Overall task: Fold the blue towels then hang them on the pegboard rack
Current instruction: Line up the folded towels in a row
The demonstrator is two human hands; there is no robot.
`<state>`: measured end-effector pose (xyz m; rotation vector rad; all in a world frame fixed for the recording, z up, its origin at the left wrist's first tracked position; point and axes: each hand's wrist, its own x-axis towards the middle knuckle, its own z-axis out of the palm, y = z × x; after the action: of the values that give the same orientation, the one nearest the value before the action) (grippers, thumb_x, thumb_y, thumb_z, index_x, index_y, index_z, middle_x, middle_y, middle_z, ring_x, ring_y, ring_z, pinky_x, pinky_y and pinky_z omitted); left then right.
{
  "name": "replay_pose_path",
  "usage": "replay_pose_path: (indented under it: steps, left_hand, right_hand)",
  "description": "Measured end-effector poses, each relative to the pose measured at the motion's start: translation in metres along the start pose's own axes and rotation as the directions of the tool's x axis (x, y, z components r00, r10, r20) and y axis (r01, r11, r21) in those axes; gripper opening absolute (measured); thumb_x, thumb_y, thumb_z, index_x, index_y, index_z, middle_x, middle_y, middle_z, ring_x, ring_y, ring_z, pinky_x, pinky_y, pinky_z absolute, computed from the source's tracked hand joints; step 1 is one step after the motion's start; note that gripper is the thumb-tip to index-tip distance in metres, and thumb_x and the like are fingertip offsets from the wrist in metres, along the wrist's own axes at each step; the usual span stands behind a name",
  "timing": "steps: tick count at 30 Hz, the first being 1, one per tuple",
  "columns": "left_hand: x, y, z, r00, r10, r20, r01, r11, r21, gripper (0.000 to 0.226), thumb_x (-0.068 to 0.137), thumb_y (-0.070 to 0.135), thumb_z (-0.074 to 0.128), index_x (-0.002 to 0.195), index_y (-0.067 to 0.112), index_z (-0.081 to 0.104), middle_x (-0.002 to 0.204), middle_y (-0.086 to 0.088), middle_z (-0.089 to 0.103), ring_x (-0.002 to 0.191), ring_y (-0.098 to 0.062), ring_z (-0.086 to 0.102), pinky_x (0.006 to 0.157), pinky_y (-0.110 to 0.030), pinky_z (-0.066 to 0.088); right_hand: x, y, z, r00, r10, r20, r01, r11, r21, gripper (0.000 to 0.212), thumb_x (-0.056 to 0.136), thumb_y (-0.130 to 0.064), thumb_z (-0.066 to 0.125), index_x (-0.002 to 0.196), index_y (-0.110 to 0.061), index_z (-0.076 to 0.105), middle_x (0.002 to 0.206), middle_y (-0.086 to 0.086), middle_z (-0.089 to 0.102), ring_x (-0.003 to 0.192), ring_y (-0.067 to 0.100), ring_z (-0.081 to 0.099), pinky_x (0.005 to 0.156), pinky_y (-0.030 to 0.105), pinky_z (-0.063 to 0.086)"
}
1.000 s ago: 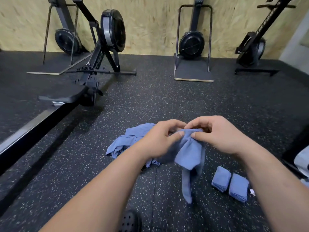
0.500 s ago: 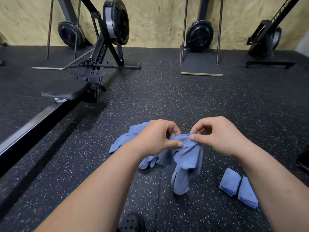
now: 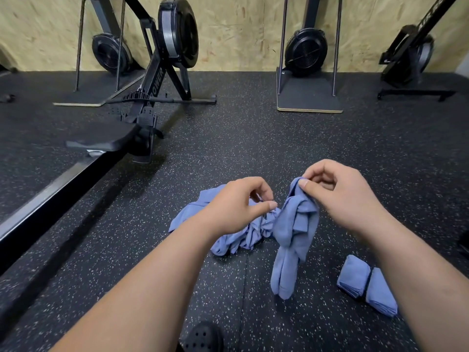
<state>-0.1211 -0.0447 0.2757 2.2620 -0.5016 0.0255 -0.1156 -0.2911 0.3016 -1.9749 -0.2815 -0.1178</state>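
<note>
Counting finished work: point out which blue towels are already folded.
The two compact towels side by side at bottom right. The others are loose: the hanging towel pinched by the right hand, and the crumpled pile.

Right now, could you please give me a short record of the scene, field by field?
right hand: pinches the top of the hanging towel
left hand: fingers curled, thumb beside that towel; grip unclear
hanging towel: unfolded, bunched, drooping toward the floor
towel pile: crumpled on the floor, partly behind the left hand
folded towels: two, side by side on the floor, right of the hanging towel
</note>
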Motion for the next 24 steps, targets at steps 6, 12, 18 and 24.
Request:
replay_pose_path:
  steps: [6, 12, 18, 24]
  left_hand:
    - [-0.004, 0.017, 0.009, 0.999, 0.038, -0.030, -0.040, 0.997, -0.065, 0.027, 0.094, 0.039, 0.079, 0.115, 0.026, 0.069, 0.108, 0.013, 0.073, 0.099, -0.007, 0.067, 0.091, -0.020, 0.050]
    - [0.002, 0.017, 0.015, 0.997, 0.026, -0.072, -0.036, 0.990, -0.137, 0.009, 0.098, 0.033, 0.074, 0.105, 0.028, 0.073, 0.089, 0.005, 0.075, 0.087, -0.017, 0.070, 0.086, -0.044, 0.057]
    - [0.004, 0.019, 0.013, 0.974, 0.026, -0.225, -0.054, 0.992, -0.115, 0.009, 0.100, 0.020, 0.068, 0.093, 0.023, 0.065, 0.085, 0.006, 0.068, 0.082, -0.016, 0.063, 0.081, -0.040, 0.053]
    - [0.004, 0.015, 0.004, 0.986, 0.050, -0.157, -0.058, 0.997, -0.047, 0.013, 0.094, 0.027, 0.077, 0.097, 0.028, 0.063, 0.083, 0.008, 0.067, 0.078, -0.017, 0.061, 0.076, -0.036, 0.054]
  right_hand:
    - [-0.006, -0.007, 0.000, 0.997, -0.075, 0.027, 0.074, 0.997, 0.017, 0.013, 0.094, -0.010, 0.078, 0.093, -0.022, 0.072, 0.088, 0.000, 0.075, 0.080, 0.011, 0.067, 0.080, 0.029, 0.057]
    - [-0.010, -0.015, -0.004, 0.982, -0.151, 0.113, 0.149, 0.989, 0.020, 0.013, 0.094, -0.006, 0.078, 0.095, -0.018, 0.072, 0.088, -0.001, 0.077, 0.079, 0.008, 0.068, 0.074, 0.017, 0.051]
    - [-0.004, -0.004, -0.006, 0.984, -0.155, 0.089, 0.166, 0.976, -0.143, 0.018, 0.093, -0.014, 0.078, 0.092, -0.029, 0.069, 0.083, -0.008, 0.072, 0.072, 0.009, 0.061, 0.074, 0.026, 0.051]
    - [-0.001, 0.006, -0.007, 0.990, -0.138, 0.014, 0.135, 0.937, -0.323, 0.013, 0.097, -0.019, 0.073, 0.094, -0.028, 0.064, 0.077, -0.017, 0.067, 0.065, 0.007, 0.056, 0.064, 0.013, 0.040]
